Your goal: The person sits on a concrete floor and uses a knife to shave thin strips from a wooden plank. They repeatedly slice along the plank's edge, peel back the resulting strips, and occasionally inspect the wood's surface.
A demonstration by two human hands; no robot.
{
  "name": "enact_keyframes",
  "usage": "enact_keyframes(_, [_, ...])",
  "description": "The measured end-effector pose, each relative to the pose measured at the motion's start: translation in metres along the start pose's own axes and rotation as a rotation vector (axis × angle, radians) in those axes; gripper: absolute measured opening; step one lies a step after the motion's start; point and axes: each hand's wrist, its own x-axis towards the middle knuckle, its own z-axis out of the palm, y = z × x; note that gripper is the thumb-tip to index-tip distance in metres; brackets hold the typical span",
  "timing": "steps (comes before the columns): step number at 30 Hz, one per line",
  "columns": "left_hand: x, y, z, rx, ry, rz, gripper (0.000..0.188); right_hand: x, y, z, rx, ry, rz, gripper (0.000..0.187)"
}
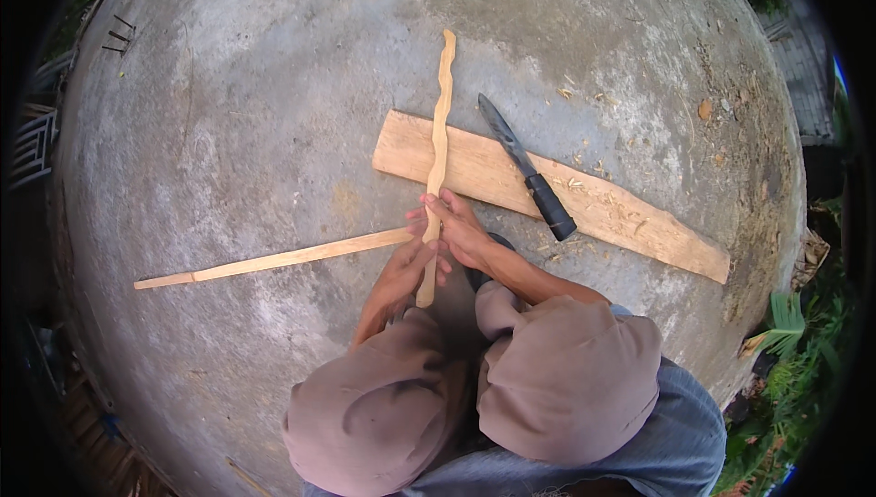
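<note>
Wooden wavy strip [440, 123], one, being gripped by right hand [459, 228] and left hand [406, 271], both clamping it, one straight slat [274, 261], one plank [602, 207] carrying one knife [527, 168], concrete floor [228, 132].

I see a wavy-edged wooden strip [439, 141] — pale, thin, carved in scallops — running away from me, its far end on the concrete, its middle lying across a flat plank [584, 200]. Its near end sits gripped between both my hands.

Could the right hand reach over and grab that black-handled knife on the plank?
Probably yes. The knife lies in the open on the plank, close to the right hand, with nothing between them. But that hand's grip is on the wavy wooden stick, so it would have to let go first.
</note>
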Motion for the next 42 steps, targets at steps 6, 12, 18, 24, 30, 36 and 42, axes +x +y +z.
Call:
enact_keyframes(6, [-0.014, -0.006, -0.039, 0.143, 0.215, 0.016, 0.047, 0.013, 0.018, -0.004, 0.132, -0.091, -0.063, 0.031])
enact_keyframes(12, [0.0, 0.022, -0.05, 0.204, 0.348, 0.158, 0.048, 0.008, 0.019, 0.0, 0.085, -0.097, -0.01, 0.034])
enact_keyframes(18, [0.053, 0.076, -0.04, 0.241, 0.262, 0.11, 0.049, -0.004, 0.038, 0.024, -0.166, -0.25, 0.131, 0.039])
enact_keyframes(24, [0.074, 0.073, -0.037, 0.179, 0.158, 0.028, 0.041, -0.021, 0.043, 0.026, -0.52, -0.447, 0.323, 0.041])
enact_keyframes(30, [0.003, 0.028, -0.058, 0.543, 0.272, 0.025, 0.046, -0.052, -0.021, -0.039, -1.486, 0.182, -0.698, 0.022])
enact_keyframes(36, [-0.043, 0.032, -0.068, 0.822, 0.349, 0.052, 0.053, -0.078, -0.063, -0.102, -1.866, 0.64, -0.614, 0.055])
enact_keyframes(42, [-0.045, 0.049, -0.071, 1.034, 0.379, 0.067, 0.057, -0.075, -0.063, -0.117, -1.569, 0.62, -0.399, 0.065])
